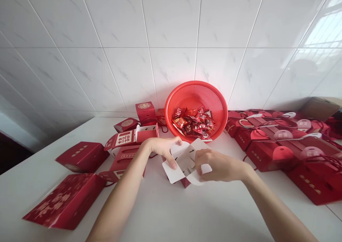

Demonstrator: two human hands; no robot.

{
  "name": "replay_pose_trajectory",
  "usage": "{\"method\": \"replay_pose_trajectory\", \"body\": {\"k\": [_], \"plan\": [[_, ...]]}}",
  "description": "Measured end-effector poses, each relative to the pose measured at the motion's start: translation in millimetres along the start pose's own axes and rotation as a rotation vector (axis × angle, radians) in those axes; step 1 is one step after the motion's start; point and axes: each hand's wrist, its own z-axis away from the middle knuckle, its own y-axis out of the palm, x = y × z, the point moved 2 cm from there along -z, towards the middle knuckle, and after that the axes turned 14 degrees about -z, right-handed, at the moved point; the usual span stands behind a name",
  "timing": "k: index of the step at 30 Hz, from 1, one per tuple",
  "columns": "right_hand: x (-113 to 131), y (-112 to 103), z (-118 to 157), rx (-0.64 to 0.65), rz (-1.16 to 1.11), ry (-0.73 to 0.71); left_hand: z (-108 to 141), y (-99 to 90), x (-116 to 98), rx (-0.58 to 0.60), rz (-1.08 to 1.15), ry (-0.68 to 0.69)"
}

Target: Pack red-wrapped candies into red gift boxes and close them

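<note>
An open red gift box [185, 182] with a white inside stands on the table in front of me, its flaps spread outward. My left hand [163, 150] grips its left side, the thumb lying on a white flap and the fingers at the far edge. On the right side, the curled fingers of my right hand [213, 164] hold the box by a white flap. Part of the right wall is hidden behind that hand. Just beyond the box, a red plastic basket [196, 89] leans toward me with several red-wrapped sweets [193, 122] inside.
Several finished-looking red boxes [267, 153] with cord handles crowd the right side. To the left lie more red boxes [82, 156], some open, one with a double-happiness sign [124, 138]. A tiled wall [171, 21] closes off the back of the white table [149, 213].
</note>
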Motion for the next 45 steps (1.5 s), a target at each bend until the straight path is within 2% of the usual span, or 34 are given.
{"method": "replay_pose_trajectory", "body": {"k": [3,7,12,16,18,21,25,28,31,36,40,45], "plan": [[-5.9,4.6,-6.2,-0.051,0.071,0.05,-0.2,-1.5,-2.7,-0.044,-0.008,-0.022],[-3.4,11.4,-11.7,-0.104,0.133,0.021,3.1,-7.4,-3.2,-0.121,-0.109,0.022],[4.9,9.7,-7.5,-0.157,0.012,-0.109,11.5,-14.7,-7.1,-0.423,-0.155,0.145],[15.3,-6.3,1.7,-0.359,-0.151,-0.339,8.3,-24.2,-16.7,-0.697,-0.159,0.165],[16.4,-19.6,3.7,-0.489,-0.221,-0.385,-1.5,-31.5,-21.3,-0.786,-0.239,0.107],[5.2,-41.9,-3.3,-0.671,-0.314,-0.372,-24.3,-42.1,-27.4,-0.825,-0.352,-0.028],[-30.9,-64.3,-28.4,-0.881,-0.441,-0.266,-55.2,-47.6,-35.1,-0.793,-0.449,-0.223],[-58.5,-69.2,-47.3,-0.985,-0.435,-0.163,-71.5,-44.5,-38.8,-0.775,-0.499,-0.321],[-77.4,-66.3,-58.7,-0.995,-0.384,-0.094,-82.5,-37.9,-37.3,-0.769,-0.515,-0.373],[-94.4,-62.4,-60.6,-0.903,-0.254,0.02,-88.5,-26.6,-29.2,-0.79,-0.502,-0.377],[-100.2,-61.6,-59.9,-0.821,-0.125,0.107,-90.8,-20.8,-26.5,-0.793,-0.482,-0.337],[-99.2,-55.9,-64.0,-0.744,0.04,0.147,-104.4,-14.4,-25.1,-0.836,-0.455,-0.335]]}}
